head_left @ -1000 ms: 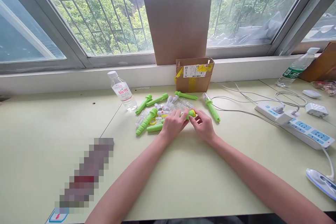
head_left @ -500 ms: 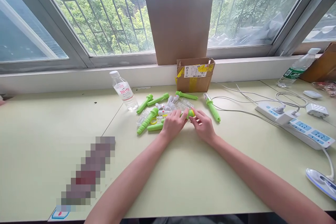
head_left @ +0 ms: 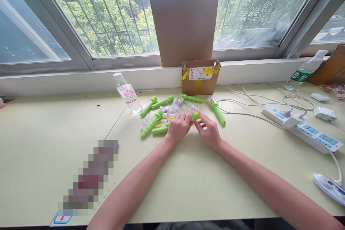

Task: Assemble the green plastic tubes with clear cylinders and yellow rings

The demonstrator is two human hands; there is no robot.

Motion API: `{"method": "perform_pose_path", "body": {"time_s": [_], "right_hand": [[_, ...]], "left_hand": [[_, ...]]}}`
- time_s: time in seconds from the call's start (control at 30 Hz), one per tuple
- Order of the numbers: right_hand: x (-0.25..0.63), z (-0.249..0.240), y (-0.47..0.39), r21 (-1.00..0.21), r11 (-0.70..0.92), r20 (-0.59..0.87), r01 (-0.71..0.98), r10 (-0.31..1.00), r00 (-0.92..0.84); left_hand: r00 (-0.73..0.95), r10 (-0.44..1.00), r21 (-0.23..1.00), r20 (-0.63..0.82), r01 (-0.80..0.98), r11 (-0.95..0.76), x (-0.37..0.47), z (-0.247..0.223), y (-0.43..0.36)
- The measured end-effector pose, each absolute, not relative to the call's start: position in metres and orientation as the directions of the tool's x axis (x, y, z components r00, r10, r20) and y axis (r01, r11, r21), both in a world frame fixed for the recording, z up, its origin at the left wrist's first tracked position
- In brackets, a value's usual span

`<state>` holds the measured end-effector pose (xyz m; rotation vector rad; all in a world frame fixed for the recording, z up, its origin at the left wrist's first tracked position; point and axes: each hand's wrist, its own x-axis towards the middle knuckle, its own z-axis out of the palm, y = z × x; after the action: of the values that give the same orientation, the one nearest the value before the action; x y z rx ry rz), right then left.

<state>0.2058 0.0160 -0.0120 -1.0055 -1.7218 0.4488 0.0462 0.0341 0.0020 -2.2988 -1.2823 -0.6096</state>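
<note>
Left of the pile, a water bottle (head_left: 128, 95) is standing on the table (head_left: 59, 122). Next, a green handle (head_left: 151, 125) is lying beside clear tubes (head_left: 146, 121) and a loose yellow ring (head_left: 157, 126). Left hand (head_left: 178, 126) is curling closed around a ridged green piece (head_left: 194, 116), mostly hiding it at the pile's near edge. Right hand (head_left: 208, 130) is meeting it there, thumb and fingertips pinching the yellow band (head_left: 198, 114) at its end. Farther right, another green handle (head_left: 219, 113) is lying apart. Judging: the person is fitting or adjusting the band; the next move is calling for a steady left hold and small right-finger turns.
</note>
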Motion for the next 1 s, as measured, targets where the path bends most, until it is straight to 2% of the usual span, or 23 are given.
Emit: {"method": "perform_pose_path", "body": {"time_s": [0.27, 0.53, 0.83, 1.0], "right_hand": [[0.208, -0.010, 0.014, -0.681, 0.620, 0.595, 0.389, 0.779, -0.198], [0.206, -0.011, 0.014, -0.704, 0.581, 0.632, 0.408, 0.775, -0.015], [0.206, -0.020, 0.016, -0.566, 0.680, 0.709, 0.465, 0.690, -0.147], [0.204, -0.014, 0.011, -0.584, 0.698, 0.698, 0.415, 0.692, -0.182]], "left_hand": [[0.465, 0.653, -0.131, 0.597, 0.860, -0.493, 0.045, 0.000, 0.035], [0.466, 0.646, -0.109, 0.605, 0.852, -0.512, 0.048, 0.001, 0.033], [0.439, 0.537, -0.095, 0.720, 0.829, -0.551, 0.046, -0.001, 0.039], [0.401, 0.532, -0.050, 0.746, 0.830, -0.556, 0.044, -0.001, 0.039]]}}
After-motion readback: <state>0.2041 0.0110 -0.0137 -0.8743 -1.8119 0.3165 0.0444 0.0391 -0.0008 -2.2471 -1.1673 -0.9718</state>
